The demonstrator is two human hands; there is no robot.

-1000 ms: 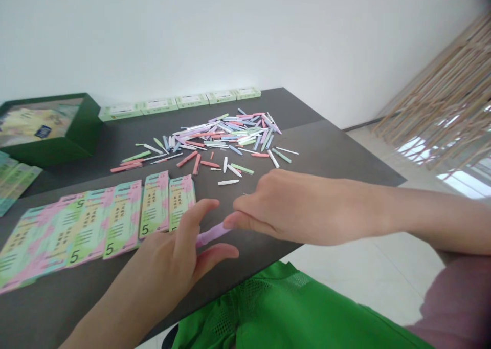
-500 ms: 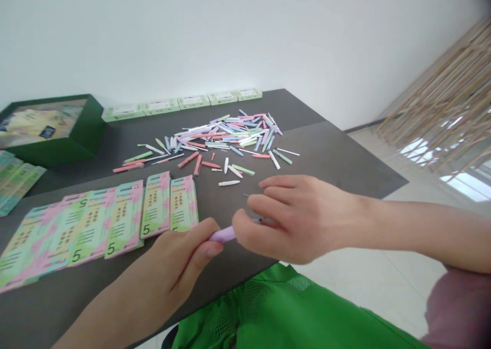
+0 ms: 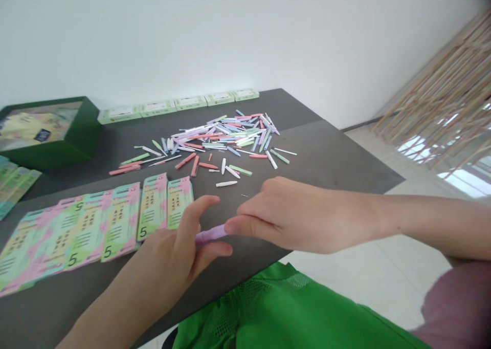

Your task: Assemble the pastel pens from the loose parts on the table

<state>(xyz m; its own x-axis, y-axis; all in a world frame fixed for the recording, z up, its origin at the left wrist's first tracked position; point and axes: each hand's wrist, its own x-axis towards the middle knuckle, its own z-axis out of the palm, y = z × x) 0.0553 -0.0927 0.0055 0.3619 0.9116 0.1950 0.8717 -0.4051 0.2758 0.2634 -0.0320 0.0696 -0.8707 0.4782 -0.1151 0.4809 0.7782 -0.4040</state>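
Note:
A light purple pen part lies between my hands above the front of the table. My right hand is closed, its thumb and fingers pinching the right end. My left hand is around the left end, with thumb and index finger spread apart and clear of the barrel. That left end disappears behind the index finger, so I cannot tell if it touches the palm. Beyond the hands lies a loose pile of pastel pen parts, with a white pen cap nearest.
Printed pink-green cards overlap in a row at the left, with more cards at the far left edge. A green box holds wrapped items. Small light-green boxes line the wall. The dark table ends at the right.
My left index finger and thumb have parted from the purple pen part they were pinching. The right hand has turned, and its fingers now point left along the part.

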